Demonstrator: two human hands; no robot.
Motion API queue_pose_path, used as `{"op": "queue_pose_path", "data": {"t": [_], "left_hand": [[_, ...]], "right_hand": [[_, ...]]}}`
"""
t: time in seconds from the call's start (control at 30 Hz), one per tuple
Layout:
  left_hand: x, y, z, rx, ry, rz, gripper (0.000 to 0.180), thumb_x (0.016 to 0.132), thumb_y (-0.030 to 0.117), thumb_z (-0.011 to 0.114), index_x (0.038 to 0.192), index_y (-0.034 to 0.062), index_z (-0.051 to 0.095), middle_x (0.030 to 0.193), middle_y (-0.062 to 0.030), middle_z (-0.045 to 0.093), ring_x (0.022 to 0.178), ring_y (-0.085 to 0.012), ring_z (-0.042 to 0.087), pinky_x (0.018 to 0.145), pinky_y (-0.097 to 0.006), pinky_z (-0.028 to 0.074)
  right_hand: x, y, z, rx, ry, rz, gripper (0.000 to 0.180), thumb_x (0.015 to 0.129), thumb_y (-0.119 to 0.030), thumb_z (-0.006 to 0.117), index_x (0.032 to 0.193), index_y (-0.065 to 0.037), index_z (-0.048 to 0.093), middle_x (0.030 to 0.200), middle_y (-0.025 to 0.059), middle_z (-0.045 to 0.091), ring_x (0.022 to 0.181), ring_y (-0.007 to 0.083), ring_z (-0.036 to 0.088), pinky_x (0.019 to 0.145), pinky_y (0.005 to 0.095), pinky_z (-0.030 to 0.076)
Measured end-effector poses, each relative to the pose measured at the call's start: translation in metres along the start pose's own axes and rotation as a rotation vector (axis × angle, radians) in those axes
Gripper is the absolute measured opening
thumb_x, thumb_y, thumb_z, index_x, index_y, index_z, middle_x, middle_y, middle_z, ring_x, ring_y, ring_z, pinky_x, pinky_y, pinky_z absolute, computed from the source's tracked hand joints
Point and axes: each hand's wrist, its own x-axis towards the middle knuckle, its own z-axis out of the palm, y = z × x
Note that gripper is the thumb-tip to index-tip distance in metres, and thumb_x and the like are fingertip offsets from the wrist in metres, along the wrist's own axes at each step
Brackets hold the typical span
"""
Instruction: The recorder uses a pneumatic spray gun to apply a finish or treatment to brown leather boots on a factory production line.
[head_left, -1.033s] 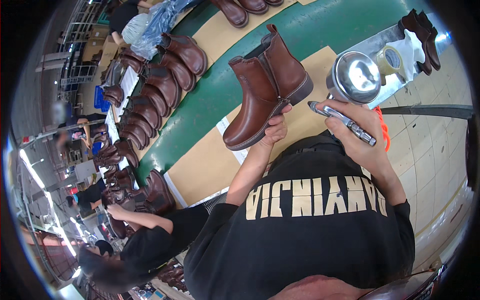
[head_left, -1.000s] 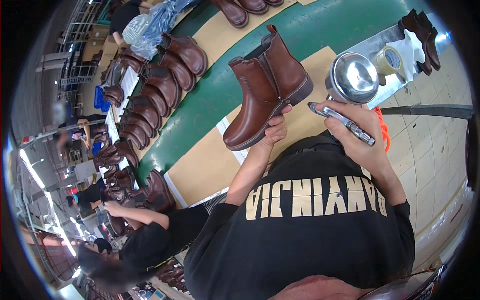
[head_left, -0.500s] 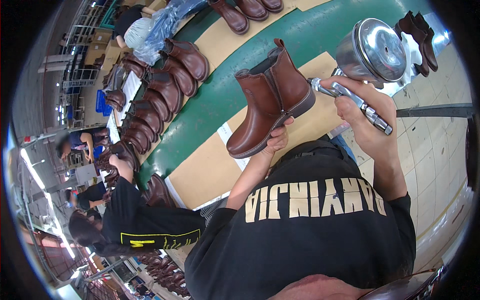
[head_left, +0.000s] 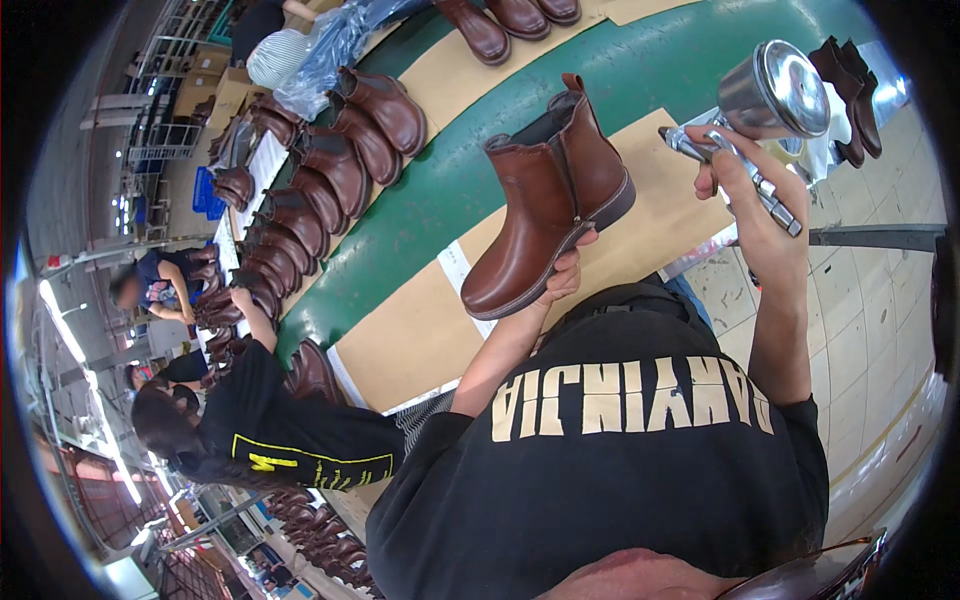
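My left hand [head_left: 562, 281] grips a brown leather ankle boot [head_left: 525, 215] by its sole, holding it above the table. The boot's toe points to the lower left; a pull tab stands up at the collar, and dark elastic shows at the side. In my right hand [head_left: 765, 205] is a metal spray gun [head_left: 735, 165] with a round silver cup [head_left: 785, 92] on top. Its nozzle faces the boot's heel side with a gap between them. My fingers wrap the gun's body and handle.
The green table [head_left: 440, 180] carries brown cardboard sheets [head_left: 400, 350]. Rows of brown boots [head_left: 300, 215] line its left side, more stand at the far edge. A co-worker in black [head_left: 300, 440] reaches among boots at left. Dark boots [head_left: 848, 95] stand at far right, above the tiled floor.
The spray gun has moved right, away from the boot, and its cup has tilted. The boot stays in my left hand in nearly the same pose. The co-worker's arm has shifted slightly.
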Motion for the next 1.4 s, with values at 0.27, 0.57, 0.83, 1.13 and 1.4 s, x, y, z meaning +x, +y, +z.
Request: {"op": "queue_pose_path", "data": {"t": [0.27,0.57,0.83,1.13,1.4], "left_hand": [[0.014,-0.006,0.044,0.210,0.476,0.209,0.056,0.091,0.031,0.053,0.130,-0.0059,0.038,0.089,-0.0117,0.061,0.059,-0.0171,0.060,0.040,-0.021,0.037],[0.010,-0.007,0.040,0.363,0.551,0.271,0.054,0.096,0.038,0.042,0.130,-0.0031,0.038,0.115,-0.0218,0.056,0.067,-0.0193,0.062,0.049,-0.021,0.051],[0.009,-0.002,0.034,0.339,0.481,0.251,0.049,0.095,0.031,0.047,0.130,-0.0030,0.039,0.112,-0.0224,0.057,0.067,-0.0198,0.063,0.050,-0.022,0.052],[0.010,0.006,0.039,0.160,0.433,0.171,0.048,0.092,0.026,0.053,0.127,-0.0052,0.042,0.090,-0.0160,0.063,0.062,-0.0190,0.064,0.048,-0.022,0.051],[0.025,-0.009,0.047,0.883,0.687,0.494,0.046,0.092,0.035,0.048,0.122,0.0001,0.047,0.093,-0.0134,0.064,0.071,-0.0209,0.065,0.056,-0.027,0.054]], "right_hand": [[-0.017,-0.014,0.005,-0.095,-0.130,0.038,0.022,0.088,-0.012,0.059,0.105,0.002,0.064,0.079,0.0020,0.062,0.066,0.0054,0.052,0.058,0.0189,0.041],[-0.020,-0.014,0.016,-0.052,-0.178,-0.050,0.021,0.087,-0.011,0.060,0.104,0.000,0.065,0.075,0.0028,0.063,0.061,0.0047,0.052,0.054,0.0192,0.039],[-0.025,-0.018,0.016,-0.091,-0.193,0.031,0.020,0.086,-0.011,0.062,0.102,0.000,0.066,0.077,0.0047,0.063,0.064,0.0061,0.053,0.057,0.0206,0.041],[-0.041,-0.005,0.020,-0.105,-0.230,0.068,0.020,0.083,-0.009,0.063,0.100,0.002,0.066,0.081,0.0095,0.066,0.066,0.0113,0.059,0.061,0.0220,0.044],[-0.042,-0.001,0.015,-0.146,-0.124,-0.029,0.019,0.085,-0.006,0.060,0.103,0.000,0.066,0.074,0.0019,0.061,0.058,0.0047,0.048,0.053,0.0203,0.038]]}}
